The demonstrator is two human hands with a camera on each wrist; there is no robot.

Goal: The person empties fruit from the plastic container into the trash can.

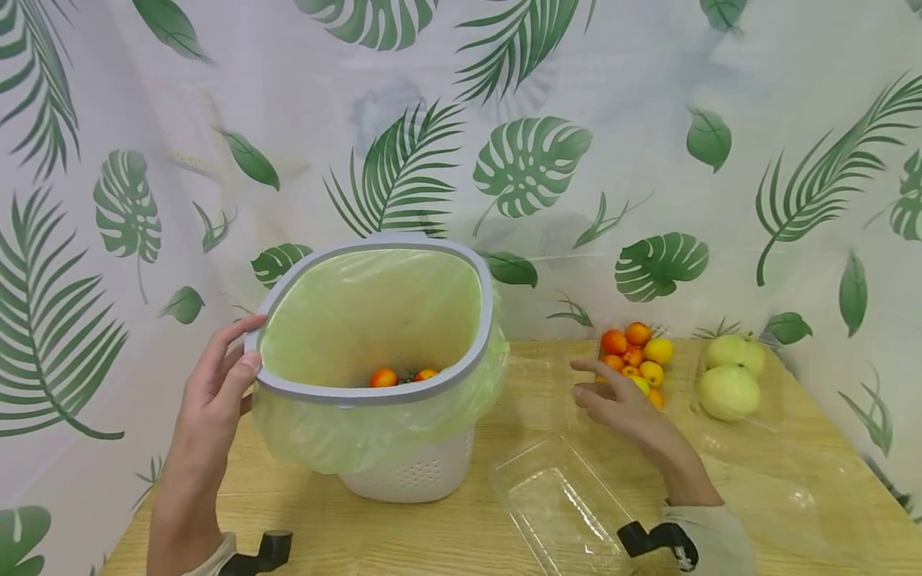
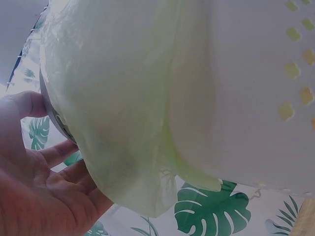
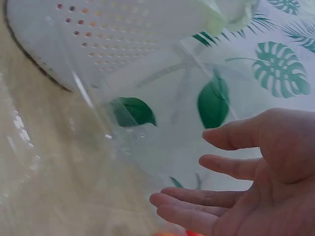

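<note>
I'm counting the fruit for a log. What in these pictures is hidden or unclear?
- Small orange fruits in the green-lined white plastic bin: head view, the near rim hides most, so no count.
- Pile of small orange and yellow fruits: head view, the right hand covers part.
- Left hand: left wrist view, its fingertips vanish behind the rim.

Your bin (image 1: 418, 472) stands left on the table (image 1: 461, 536); small fruit (image 1: 637, 360) right, perhaps in open packaging.
</note>
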